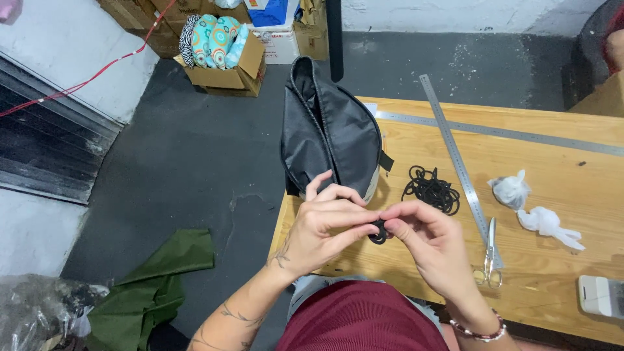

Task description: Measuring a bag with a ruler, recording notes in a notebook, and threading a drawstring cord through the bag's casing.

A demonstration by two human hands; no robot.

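- Left hand (325, 224) and right hand (426, 240) meet above the wooden table (559, 214) edge, fingertips pinching a small black cord piece (379, 232).
- Black bag (331, 133) lies just behind them.
- Black cord coil (432, 190) lies beside the steel ruler (455, 153).

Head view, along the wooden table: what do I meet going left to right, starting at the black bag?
Black bag → coil of black cord → steel ruler → scissors → two white plastic bundles → white device at the right edge.
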